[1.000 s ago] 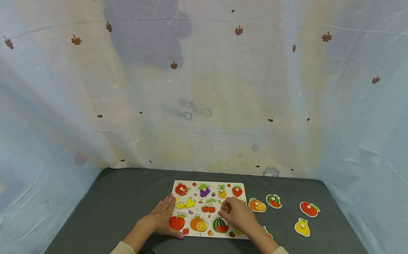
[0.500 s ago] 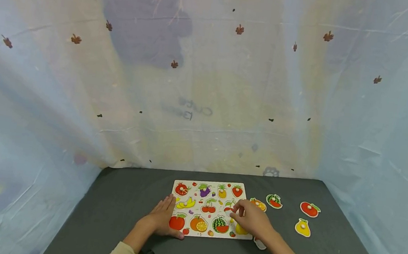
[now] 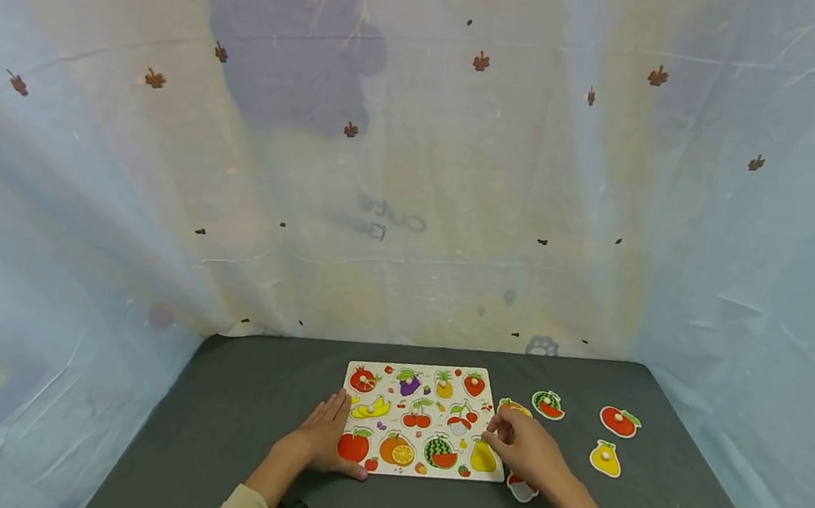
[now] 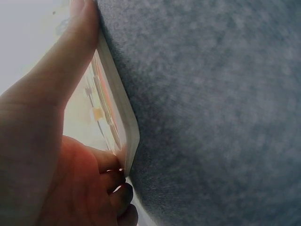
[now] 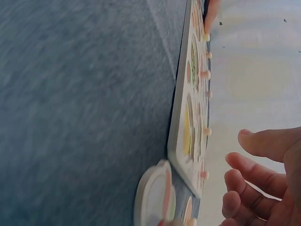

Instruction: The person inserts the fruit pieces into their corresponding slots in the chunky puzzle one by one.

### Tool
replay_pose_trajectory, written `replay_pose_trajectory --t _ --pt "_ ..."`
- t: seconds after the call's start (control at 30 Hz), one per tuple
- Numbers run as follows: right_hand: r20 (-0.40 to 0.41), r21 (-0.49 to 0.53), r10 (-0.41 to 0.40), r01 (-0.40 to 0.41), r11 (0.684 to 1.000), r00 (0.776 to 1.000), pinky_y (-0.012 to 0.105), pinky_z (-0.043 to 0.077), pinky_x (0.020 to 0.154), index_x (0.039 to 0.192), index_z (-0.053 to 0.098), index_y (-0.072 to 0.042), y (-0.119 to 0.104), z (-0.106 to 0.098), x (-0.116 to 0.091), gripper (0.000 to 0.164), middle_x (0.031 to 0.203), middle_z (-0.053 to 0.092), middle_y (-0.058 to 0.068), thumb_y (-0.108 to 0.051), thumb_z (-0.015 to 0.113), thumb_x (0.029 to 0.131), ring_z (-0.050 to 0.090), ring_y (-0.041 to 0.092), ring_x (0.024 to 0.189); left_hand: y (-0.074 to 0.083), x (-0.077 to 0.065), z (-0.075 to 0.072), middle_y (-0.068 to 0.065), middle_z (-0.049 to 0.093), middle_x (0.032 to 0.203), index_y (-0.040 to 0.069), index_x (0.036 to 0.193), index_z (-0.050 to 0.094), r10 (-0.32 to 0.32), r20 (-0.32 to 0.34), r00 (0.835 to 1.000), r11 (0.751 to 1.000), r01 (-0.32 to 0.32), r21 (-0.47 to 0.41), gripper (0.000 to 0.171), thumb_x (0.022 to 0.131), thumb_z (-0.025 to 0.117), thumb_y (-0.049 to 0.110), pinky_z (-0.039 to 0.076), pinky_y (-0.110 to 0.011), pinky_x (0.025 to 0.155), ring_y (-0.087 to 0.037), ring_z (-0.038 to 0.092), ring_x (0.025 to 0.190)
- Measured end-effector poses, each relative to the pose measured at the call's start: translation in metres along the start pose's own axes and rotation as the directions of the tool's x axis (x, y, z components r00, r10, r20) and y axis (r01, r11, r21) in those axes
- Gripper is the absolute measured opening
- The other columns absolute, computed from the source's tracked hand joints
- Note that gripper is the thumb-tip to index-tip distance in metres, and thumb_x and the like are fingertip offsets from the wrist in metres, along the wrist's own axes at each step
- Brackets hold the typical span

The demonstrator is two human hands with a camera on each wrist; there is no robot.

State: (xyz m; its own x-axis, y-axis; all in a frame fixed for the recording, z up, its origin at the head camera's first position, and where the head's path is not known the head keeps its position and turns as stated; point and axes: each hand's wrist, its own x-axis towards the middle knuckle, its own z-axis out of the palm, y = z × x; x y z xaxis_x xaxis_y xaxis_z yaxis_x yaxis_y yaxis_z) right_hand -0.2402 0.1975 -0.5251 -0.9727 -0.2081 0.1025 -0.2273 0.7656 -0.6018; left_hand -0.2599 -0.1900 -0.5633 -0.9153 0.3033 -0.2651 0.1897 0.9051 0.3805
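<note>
A white fruit puzzle board (image 3: 443,473) lies on the dark table, with knobbed pieces on it. My left hand (image 3: 322,437) rests along its left edge, fingers extended, thumb at the near corner; the left wrist view shows the fingers touching the board's edge (image 4: 124,110). Over the board's right side hovers my right hand (image 3: 525,448), near the pear picture (image 3: 483,455). Its thumb and fingers stand apart in the right wrist view, holding nothing. It partly covers an orange piece (image 3: 514,407). A red-and-white fruit piece (image 3: 522,490) lies beside the board's near right corner.
Right of the board lie a watermelon piece (image 3: 549,404), a red fruit piece (image 3: 619,422) with a green leaf and a yellow pear piece (image 3: 605,458). A patterned curtain (image 3: 404,287) hangs behind the grey tabletop (image 3: 247,403) and on both sides.
My right hand has moved right, from over the board's middle to its right edge, uncovering the red-and-white fruit picture and the pear picture. My left hand has stayed in place.
</note>
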Motion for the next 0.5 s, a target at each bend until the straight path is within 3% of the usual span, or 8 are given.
replay_pose_trajectory --t 0.33,0.5 --pt "0.033 0.011 0.03 -0.03 0.999 0.999 0.03 0.041 0.054 0.091 0.069 -0.02 0.016 -0.012 -0.018 0.014 0.074 0.055 -0.004 -0.022 0.082 0.097 0.049 0.013 0.059 0.003 -0.004 -0.003 -0.024 0.012 0.178 -0.006 0.168 0.017 0.007 -0.017 1.0 1.0 -0.007 -0.014 0.149 0.067 0.089 0.077 0.011 -0.056 0.134 -0.041 0.012 0.165" --pt "0.04 0.015 0.046 -0.047 0.999 0.998 0.029 0.04 0.053 0.091 0.069 -0.02 0.025 -0.017 -0.027 0.016 0.074 0.055 -0.005 -0.024 0.085 0.094 0.048 0.012 0.059 0.008 -0.009 -0.009 -0.025 0.009 0.178 -0.005 0.169 0.013 0.004 0.001 1.0 1.0 -0.004 -0.028 0.15 0.069 0.089 0.076 0.006 -0.054 0.135 -0.042 0.009 0.165"
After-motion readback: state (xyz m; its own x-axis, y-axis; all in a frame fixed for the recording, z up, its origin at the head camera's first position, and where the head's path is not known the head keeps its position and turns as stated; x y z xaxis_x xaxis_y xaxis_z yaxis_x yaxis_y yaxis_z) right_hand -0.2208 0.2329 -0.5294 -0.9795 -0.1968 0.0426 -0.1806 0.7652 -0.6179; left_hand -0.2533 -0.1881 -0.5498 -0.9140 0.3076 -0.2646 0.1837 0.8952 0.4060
